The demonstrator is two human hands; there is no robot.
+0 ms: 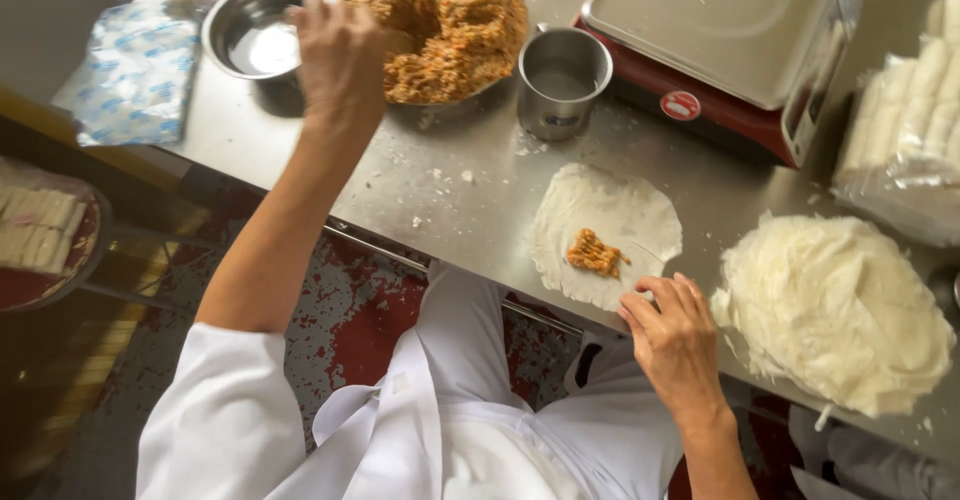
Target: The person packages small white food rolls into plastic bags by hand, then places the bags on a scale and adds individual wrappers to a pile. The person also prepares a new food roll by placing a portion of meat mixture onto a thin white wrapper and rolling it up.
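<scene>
Pinching crumbly filling [450, 20], flat round wrapper [605, 222]

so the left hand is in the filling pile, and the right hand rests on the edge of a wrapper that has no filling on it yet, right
Not quite. The head view shows the wrapper already has a small orange lump of filling on it. The rest holds: the left hand is at the filling pile, and the right hand rests on the wrapper's edge.

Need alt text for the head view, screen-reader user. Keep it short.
A person's left hand reaches into a mound of orange shredded filling while the right hand rests on the edge of a round wrapper holding a dab of filling, on a steel table beside a wrapper stack.
</scene>
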